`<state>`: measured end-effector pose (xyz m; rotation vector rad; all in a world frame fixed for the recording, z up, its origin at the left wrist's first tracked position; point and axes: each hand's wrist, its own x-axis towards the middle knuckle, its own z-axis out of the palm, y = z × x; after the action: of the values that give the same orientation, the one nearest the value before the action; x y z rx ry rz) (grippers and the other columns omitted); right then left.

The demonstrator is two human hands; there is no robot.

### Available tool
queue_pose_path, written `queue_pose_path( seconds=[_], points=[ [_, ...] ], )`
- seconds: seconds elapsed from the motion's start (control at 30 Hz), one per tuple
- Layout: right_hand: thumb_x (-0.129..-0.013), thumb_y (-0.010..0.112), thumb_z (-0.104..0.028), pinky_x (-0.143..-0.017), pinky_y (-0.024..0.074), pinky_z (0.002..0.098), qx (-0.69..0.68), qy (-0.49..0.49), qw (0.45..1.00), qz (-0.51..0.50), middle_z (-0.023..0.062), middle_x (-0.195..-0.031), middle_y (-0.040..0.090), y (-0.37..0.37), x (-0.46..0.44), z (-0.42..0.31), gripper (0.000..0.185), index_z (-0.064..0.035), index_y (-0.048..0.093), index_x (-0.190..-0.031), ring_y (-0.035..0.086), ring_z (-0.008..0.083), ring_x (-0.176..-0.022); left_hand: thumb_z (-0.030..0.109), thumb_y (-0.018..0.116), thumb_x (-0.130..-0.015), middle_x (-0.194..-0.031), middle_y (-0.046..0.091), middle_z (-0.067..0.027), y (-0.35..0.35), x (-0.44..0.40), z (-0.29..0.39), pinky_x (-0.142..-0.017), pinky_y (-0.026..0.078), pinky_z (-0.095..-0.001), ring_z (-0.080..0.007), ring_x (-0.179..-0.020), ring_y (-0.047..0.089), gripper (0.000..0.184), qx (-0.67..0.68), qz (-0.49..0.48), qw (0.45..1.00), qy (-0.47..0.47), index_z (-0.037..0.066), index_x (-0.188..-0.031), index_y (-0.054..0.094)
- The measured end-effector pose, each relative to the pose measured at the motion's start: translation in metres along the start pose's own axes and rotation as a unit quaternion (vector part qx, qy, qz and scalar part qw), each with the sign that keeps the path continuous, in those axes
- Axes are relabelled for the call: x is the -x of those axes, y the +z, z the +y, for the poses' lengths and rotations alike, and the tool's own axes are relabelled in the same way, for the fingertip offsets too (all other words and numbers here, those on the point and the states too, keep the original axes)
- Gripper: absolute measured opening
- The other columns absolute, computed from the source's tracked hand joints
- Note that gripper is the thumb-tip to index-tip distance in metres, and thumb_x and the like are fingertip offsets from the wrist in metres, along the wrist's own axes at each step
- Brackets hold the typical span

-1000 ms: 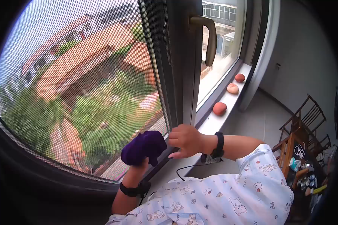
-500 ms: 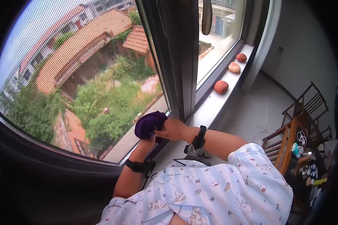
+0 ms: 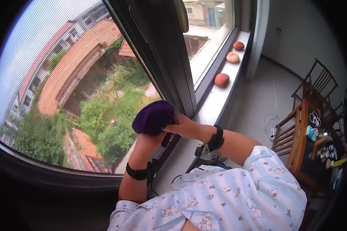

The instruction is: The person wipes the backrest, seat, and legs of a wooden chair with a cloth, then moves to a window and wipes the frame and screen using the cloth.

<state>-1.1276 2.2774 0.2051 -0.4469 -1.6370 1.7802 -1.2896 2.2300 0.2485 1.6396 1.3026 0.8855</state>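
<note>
A bunched dark purple cloth [image 3: 155, 116] is up in front of the window screen, between my two hands. My left hand [image 3: 152, 139] is under and behind it, with most of its fingers covered by the folds. From the right, my right hand [image 3: 182, 125] grips the edge of the cloth with bent fingers, and a loose end hangs below. Both wrists wear black bands. Close beside the hands stands the dark window frame [image 3: 164, 65], and the mesh window screen [image 3: 92, 100] is behind the cloth.
Three peach-like round fruits, the nearest a red one [image 3: 221, 80], sit along the white windowsill [image 3: 212, 106]. To the right are wooden chairs [image 3: 322, 77] and a table [image 3: 299, 142] with cables and small items. A white power strip [image 3: 273, 133] lies on the floor.
The view has shifted, so the window frame and fruits appear further left. The purple cloth is a little higher and spread more over my left hand; my right hand still grips it.
</note>
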Motion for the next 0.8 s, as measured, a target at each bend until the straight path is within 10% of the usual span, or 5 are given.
queue_pose_path(
  seconds=[0.27, 0.5, 0.8],
  points=[
    [-0.097, 0.046, -0.039, -0.053, 0.0376, 0.0177, -0.059, -0.106, 0.985, 0.122, -0.0035, -0.069, 0.059, -0.074, 0.002, -0.065, 0.044, -0.0036, 0.065, -0.079, 0.048, 0.0009, -0.059, 0.025, 0.055, -0.091, -0.081, 0.063, -0.0169, 0.035, -0.056, 0.051, -0.066, 0.048, -0.0360, -0.0317, -0.070, 0.060, 0.026, -0.113, 0.107, 0.976, 0.151, 0.001, -0.102, 0.060],
    [-0.094, 0.050, -0.044, -0.047, 0.0434, 0.0199, -0.042, -0.186, 0.979, 0.072, 0.0015, -0.060, 0.058, -0.132, -0.054, -0.130, 0.048, -0.0021, 0.062, -0.074, 0.056, 0.0074, -0.052, 0.009, 0.058, -0.090, -0.068, 0.058, -0.0002, 0.032, -0.111, 0.089, -0.054, 0.039, -0.0209, -0.0050, -0.060, 0.050, 0.012, -0.067, 0.267, 0.933, 0.232, -0.002, -0.092, 0.062],
    [-0.090, 0.044, -0.028, -0.063, 0.0483, 0.0235, -0.137, -0.245, 0.950, -0.134, 0.0089, -0.085, 0.062, -0.179, -0.077, -0.153, 0.037, 0.0016, 0.055, -0.109, 0.060, 0.0112, -0.074, 0.018, 0.057, -0.091, -0.080, 0.061, -0.0028, 0.028, -0.137, 0.156, -0.052, 0.045, -0.0178, -0.0052, -0.060, 0.056, 0.023, 0.014, 0.288, 0.924, 0.252, 0.000, -0.105, 0.056]
  ],
)
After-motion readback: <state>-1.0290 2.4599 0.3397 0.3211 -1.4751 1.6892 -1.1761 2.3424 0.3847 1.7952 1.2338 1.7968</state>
